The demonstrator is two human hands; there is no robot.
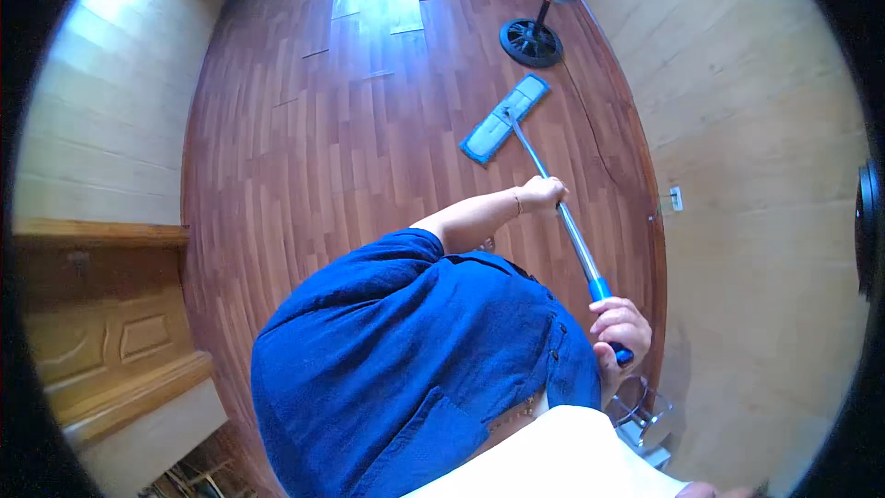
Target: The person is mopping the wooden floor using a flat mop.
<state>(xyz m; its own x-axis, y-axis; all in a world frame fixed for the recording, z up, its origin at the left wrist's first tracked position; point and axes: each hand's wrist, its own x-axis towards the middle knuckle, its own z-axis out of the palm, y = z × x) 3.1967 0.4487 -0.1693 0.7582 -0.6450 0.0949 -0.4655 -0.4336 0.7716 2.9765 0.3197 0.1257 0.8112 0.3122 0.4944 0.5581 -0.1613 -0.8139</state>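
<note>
A flat mop (575, 238) with a metal pole slants from the lower right up toward the floor ahead. Its pale blue rectangular head (493, 136) lies flat on the wooden floor, tilted near the fan's base. My left hand (542, 193) is wrapped round the middle of the pole, with the arm reaching across from the left. Farther down, my right hand (620, 332) grips the blue handle at the pole's top end. Both hands are closed on the mop.
A standing fan (532, 41) stands at the far right; its cord (595, 129) runs along the floor by the right wall. A carved wooden piece of furniture (111, 314) is at left. A metal-framed object (645, 420) sits lower right. A wall outlet (676, 198) is at right.
</note>
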